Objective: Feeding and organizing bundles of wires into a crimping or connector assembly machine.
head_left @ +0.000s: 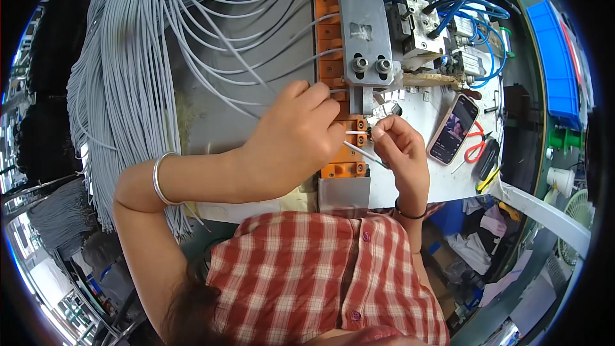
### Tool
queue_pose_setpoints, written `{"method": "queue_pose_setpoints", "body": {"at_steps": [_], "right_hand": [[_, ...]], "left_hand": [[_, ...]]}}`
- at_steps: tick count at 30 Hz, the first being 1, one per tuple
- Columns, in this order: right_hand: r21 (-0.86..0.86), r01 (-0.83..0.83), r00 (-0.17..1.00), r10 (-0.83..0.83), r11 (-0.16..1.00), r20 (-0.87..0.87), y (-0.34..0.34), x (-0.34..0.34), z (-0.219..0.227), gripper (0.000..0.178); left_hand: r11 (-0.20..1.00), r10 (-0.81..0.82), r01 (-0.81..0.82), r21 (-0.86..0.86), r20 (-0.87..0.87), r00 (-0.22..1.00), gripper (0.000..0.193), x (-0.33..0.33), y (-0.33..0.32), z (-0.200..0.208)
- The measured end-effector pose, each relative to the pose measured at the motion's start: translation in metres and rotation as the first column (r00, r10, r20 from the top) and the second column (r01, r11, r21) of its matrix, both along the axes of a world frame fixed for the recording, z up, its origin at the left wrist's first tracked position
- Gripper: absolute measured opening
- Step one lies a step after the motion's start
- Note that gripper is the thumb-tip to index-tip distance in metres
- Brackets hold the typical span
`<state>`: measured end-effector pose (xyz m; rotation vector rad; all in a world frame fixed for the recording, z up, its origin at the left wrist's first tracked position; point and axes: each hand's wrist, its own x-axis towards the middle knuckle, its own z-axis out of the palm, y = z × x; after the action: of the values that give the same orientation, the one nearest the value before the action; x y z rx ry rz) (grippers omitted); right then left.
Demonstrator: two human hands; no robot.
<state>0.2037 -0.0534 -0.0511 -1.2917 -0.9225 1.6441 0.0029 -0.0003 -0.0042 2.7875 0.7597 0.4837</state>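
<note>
My left hand (pixel 298 134) is closed, fingers curled over the orange fixture strip (pixel 344 170). It grips a grey cable, whose white end (pixel 354 132) shows past the fingers and lies across an orange block. A second grey cable (pixel 365 152) slants out below it, with a thin green wire near its tip. My right hand (pixel 405 157) pinches thumb and forefinger together at the tip of the upper cable. What lies between those fingertips is too small to make out. Several other grey cables (pixel 256 57) sit in the slots of the strip farther up.
A thick bundle of grey cables (pixel 131 70) hangs at the left. Above my hands stands a metal clamp plate (pixel 365 32), with blue air hoses (pixel 448 3) to its right. A phone (pixel 453 129), red-handled scissors (pixel 474 147) and a blue bin (pixel 555 57) are on the right.
</note>
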Motion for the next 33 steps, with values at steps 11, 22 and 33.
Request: {"method": "queue_pose_setpoints", "body": {"at_steps": [11,22,33], "right_hand": [[-0.010,0.044,0.999,-0.044,0.999,0.000,-0.001,-0.001,0.002,0.012],[0.024,-0.018,1.000,0.018,1.000,-0.014,0.007,0.004,0.001,0.012],[0.207,0.159,0.985,-0.169,0.965,0.033,-0.002,-0.007,0.009,0.009]], "left_hand": [[0.998,0.039,-0.040,-0.057,-0.021,0.999,0.014,-0.002,-0.001,0.001],[1.000,-0.006,0.005,-0.022,-0.041,0.999,0.012,-0.002,0.000,0.007],[0.995,-0.001,0.002,-0.099,0.010,1.000,0.010,0.000,0.001,0.009]]}}
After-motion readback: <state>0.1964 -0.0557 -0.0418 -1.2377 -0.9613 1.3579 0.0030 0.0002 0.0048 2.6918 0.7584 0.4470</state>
